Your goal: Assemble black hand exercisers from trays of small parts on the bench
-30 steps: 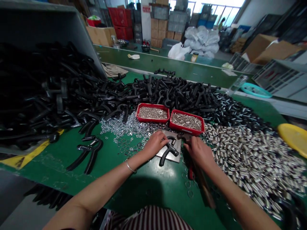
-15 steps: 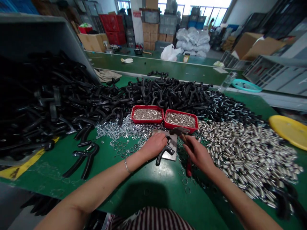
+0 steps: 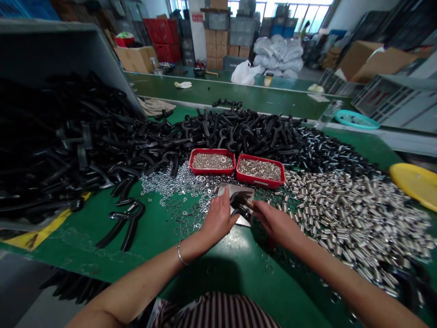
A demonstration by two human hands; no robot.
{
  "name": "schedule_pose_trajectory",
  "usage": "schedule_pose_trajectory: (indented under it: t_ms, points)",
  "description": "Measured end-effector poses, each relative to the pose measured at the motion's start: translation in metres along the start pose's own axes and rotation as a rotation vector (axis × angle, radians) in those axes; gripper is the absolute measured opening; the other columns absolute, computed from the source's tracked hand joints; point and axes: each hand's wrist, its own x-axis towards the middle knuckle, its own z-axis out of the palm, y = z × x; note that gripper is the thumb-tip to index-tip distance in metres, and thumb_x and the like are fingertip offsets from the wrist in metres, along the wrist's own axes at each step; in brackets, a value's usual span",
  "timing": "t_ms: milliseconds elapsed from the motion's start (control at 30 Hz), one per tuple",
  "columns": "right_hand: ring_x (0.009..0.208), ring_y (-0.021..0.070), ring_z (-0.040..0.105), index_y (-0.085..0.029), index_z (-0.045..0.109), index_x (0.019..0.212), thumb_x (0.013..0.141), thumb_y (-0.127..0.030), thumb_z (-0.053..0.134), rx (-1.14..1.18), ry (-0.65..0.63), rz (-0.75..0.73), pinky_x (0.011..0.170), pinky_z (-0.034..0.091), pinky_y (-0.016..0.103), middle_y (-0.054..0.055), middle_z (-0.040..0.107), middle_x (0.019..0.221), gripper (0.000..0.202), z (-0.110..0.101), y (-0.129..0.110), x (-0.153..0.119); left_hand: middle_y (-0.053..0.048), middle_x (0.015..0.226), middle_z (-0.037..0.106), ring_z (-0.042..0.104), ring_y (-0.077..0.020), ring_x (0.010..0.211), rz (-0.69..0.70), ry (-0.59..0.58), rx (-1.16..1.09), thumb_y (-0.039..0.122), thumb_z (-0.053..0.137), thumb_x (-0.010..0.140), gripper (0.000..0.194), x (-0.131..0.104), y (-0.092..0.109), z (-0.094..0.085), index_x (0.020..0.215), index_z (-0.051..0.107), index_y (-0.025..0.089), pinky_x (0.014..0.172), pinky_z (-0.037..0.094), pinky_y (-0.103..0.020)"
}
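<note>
Hammer over black part, red trays just behind

Right hand (image 3: 278, 223) closed round a hammer (image 3: 241, 197). Left hand (image 3: 217, 216) open, thumb spread, at the black part (image 3: 243, 212); grip on it, can't tell. Part lies on the metal plate (image 3: 223, 187), under the hammer. Beyond: left red tray (image 3: 212, 171), tiny metal bits, one ring on top; right red tray (image 3: 261, 183), small metal pins. Grey bin (image 3: 114, 68), far left: black pieces spilling out.

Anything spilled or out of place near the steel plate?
A few thin silver metal rings look stray: they lie on the green tabletop, nearer the person than the rectangular steel plate. No damage shows.
</note>
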Motion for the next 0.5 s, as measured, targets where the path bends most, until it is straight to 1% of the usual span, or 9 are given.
schedule_pose_trajectory:
  t_ms: [33, 167, 200, 267, 333, 367, 433, 467, 500]
  points:
    - [0.088, 0.0231, 0.069, -0.022, 0.056, 0.12, 0.1, -0.029, 0.041, 0.018, -0.027, 0.001, 0.075, 0.052, 0.033, 0.01, 0.07, 0.106, 0.027, 0.001, 0.0, 0.0, -0.024, 0.129, 0.056, 0.052, -0.0357, 0.122, -0.001, 0.003, 0.011, 0.032, 0.066, 0.085, 0.092, 0.001, 0.001, 0.001, 0.153, 0.011, 0.006, 0.106, 0.04, -0.053]
    - [0.099, 0.0236, 0.067, -0.023, 0.053, 0.125, 0.101, -0.032, 0.042, 0.069, 0.071, 0.0, 0.083, 0.052, 0.035, 0.011, 0.068, 0.116, 0.028, 0.003, 0.002, 0.0, -0.026, 0.13, 0.055, 0.051, -0.0383, 0.123, 0.02, 0.021, 0.059, 0.033, 0.065, 0.084, 0.091, 0.003, 0.004, 0.001, 0.153, 0.013, 0.004, 0.105, 0.04, -0.055]
    - [0.097, 0.0239, 0.068, -0.023, 0.054, 0.124, 0.101, -0.032, 0.041, 0.056, 0.067, 0.01, 0.081, 0.052, 0.035, 0.011, 0.069, 0.116, 0.028, 0.004, 0.002, 0.0, -0.026, 0.129, 0.056, 0.052, -0.0387, 0.123, 0.02, 0.024, 0.065, 0.033, 0.065, 0.084, 0.091, 0.003, 0.004, 0.002, 0.153, 0.013, 0.004, 0.104, 0.04, -0.055]
    - [0.089, 0.0235, 0.069, -0.022, 0.057, 0.117, 0.099, -0.032, 0.043, 0.062, 0.012, 0.044, 0.076, 0.051, 0.034, 0.01, 0.071, 0.107, 0.025, 0.008, 0.005, -0.001, -0.024, 0.125, 0.059, 0.054, -0.0388, 0.12, 0.018, 0.025, 0.068, 0.033, 0.064, 0.083, 0.089, 0.004, 0.004, 0.001, 0.152, 0.016, 0.005, 0.102, 0.042, -0.056]
    - [0.078, 0.0212, 0.068, -0.022, 0.058, 0.113, 0.098, -0.035, 0.045, 0.181, -0.014, 0.109, 0.068, 0.051, 0.031, 0.007, 0.072, 0.095, 0.024, 0.012, 0.011, -0.005, -0.023, 0.123, 0.061, 0.056, -0.0381, 0.118, 0.031, 0.018, 0.05, 0.033, 0.065, 0.082, 0.083, 0.005, 0.003, -0.002, 0.151, 0.024, 0.007, 0.102, 0.043, -0.056]
    - [0.072, 0.0199, 0.067, -0.022, 0.057, 0.114, 0.098, -0.038, 0.046, 0.27, 0.004, 0.16, 0.064, 0.05, 0.029, 0.006, 0.072, 0.091, 0.026, 0.012, 0.017, -0.009, -0.021, 0.123, 0.062, 0.057, -0.0373, 0.117, 0.037, 0.01, 0.02, 0.033, 0.065, 0.082, 0.08, 0.007, 0.002, -0.005, 0.149, 0.03, 0.009, 0.103, 0.043, -0.055]
    - [0.06, 0.0177, 0.063, -0.021, 0.054, 0.118, 0.097, -0.045, 0.045, 0.405, 0.097, 0.285, 0.053, 0.048, 0.028, 0.005, 0.071, 0.086, 0.033, 0.009, 0.035, -0.019, -0.017, 0.119, 0.066, 0.062, -0.0334, 0.112, 0.012, -0.041, -0.122, 0.035, 0.066, 0.081, 0.073, 0.013, -0.002, -0.015, 0.146, 0.038, 0.015, 0.1, 0.047, -0.051]
    - [0.056, 0.0173, 0.061, -0.021, 0.053, 0.121, 0.097, -0.047, 0.044, 0.415, 0.164, 0.346, 0.05, 0.047, 0.028, 0.004, 0.07, 0.084, 0.036, 0.005, 0.048, -0.025, -0.014, 0.115, 0.068, 0.065, -0.0306, 0.107, -0.025, -0.087, -0.231, 0.036, 0.064, 0.083, 0.068, 0.017, -0.004, -0.02, 0.144, 0.041, 0.017, 0.096, 0.051, -0.048]
    - [0.054, 0.0176, 0.06, -0.021, 0.052, 0.122, 0.097, -0.049, 0.044, 0.372, 0.233, 0.398, 0.05, 0.047, 0.029, 0.004, 0.069, 0.082, 0.039, 0.001, 0.062, -0.031, -0.012, 0.111, 0.07, 0.067, -0.0277, 0.101, -0.069, -0.136, -0.347, 0.038, 0.061, 0.086, 0.062, 0.021, -0.007, -0.026, 0.142, 0.043, 0.019, 0.091, 0.054, -0.044]
